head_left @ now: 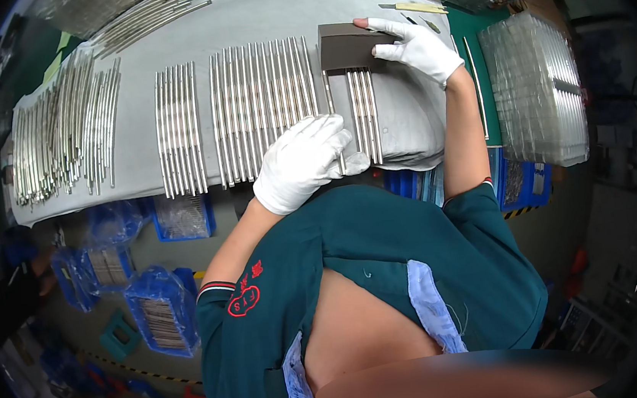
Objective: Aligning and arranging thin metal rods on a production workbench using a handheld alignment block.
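Note:
My left hand, in a white glove, is closed around the near end of a slim metal rod, its thumb and fingers pinching it. That rod's far end meets the near edge of a dark grey block. White-gloved with bare fingertips, my right hand grips the block's right part, the finger and thumb apart across it. Just right of the held rod lies a small group of metal rods, their far ends at the block. A wider row of rods lies left of it.
Farther left are another rod group and a large loose pile of rods on the grey cloth. A yellow-handled knife lies behind my right hand. Stacked clear plastic trays stand at right. Blue crates sit below the table.

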Demonstrator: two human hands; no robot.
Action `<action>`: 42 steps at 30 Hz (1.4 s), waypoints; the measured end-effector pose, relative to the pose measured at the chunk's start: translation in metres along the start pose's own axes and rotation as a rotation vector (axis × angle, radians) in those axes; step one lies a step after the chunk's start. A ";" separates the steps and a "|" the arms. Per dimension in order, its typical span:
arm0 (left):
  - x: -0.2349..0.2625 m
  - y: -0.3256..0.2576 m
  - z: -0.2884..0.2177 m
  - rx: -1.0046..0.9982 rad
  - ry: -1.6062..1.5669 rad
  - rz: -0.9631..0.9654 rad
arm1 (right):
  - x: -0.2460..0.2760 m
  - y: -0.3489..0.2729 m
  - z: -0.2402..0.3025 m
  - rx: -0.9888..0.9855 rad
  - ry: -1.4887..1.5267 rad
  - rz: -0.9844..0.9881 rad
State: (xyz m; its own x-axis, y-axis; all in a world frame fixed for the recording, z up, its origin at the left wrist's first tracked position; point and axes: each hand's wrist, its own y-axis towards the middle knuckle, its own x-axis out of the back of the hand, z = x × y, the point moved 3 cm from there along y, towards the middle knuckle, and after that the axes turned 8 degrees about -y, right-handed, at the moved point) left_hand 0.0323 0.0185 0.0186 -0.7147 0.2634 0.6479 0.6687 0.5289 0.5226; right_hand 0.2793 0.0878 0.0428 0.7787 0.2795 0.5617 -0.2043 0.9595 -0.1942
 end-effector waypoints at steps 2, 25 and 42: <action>0.000 0.001 -0.003 -0.008 -0.001 0.014 | -0.008 0.003 0.008 -0.013 -0.176 -0.054; 0.018 -0.003 -0.002 -0.075 -0.063 -0.131 | 0.012 -0.047 -0.023 -0.006 -0.006 -0.543; 0.029 0.007 -0.005 0.013 -0.124 -0.171 | -0.030 0.006 0.010 0.026 -0.129 -0.196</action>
State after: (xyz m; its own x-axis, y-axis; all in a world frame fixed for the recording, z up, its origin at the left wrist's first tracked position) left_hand 0.0175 0.0263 0.0436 -0.8377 0.2657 0.4770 0.5335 0.5844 0.6114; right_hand 0.2491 0.0854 0.0326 0.7229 0.0880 0.6853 -0.0730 0.9960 -0.0510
